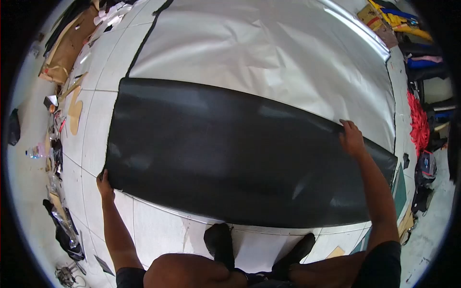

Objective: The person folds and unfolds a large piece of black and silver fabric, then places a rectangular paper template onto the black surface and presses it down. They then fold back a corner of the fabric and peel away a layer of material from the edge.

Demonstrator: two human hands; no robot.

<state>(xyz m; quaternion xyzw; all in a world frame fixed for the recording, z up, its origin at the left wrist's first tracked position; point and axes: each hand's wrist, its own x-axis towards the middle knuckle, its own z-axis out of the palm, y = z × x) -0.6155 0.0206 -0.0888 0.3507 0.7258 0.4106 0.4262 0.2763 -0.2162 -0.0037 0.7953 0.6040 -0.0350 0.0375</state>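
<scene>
A large sheet of coated material lies on the floor, its silver side (269, 53) facing up at the far part. The near part is folded over, so its black side (230, 153) shows as a wide band in front of me. My left hand (104, 186) is closed on the left edge of the black sheet, near its lower left corner. At the right, my right hand (353, 139) grips the upper edge of the black band, fingers bent over the fold; its thumb is hard to make out.
White floor tiles (98, 113) surround the sheet. Cardboard (72, 43), a tan cut-out piece (75, 111) and a plastic bottle (34, 152) lie at the left. Red material (418, 122) and dark bags (426, 165) line the right. My feet (220, 242) stand at the near edge.
</scene>
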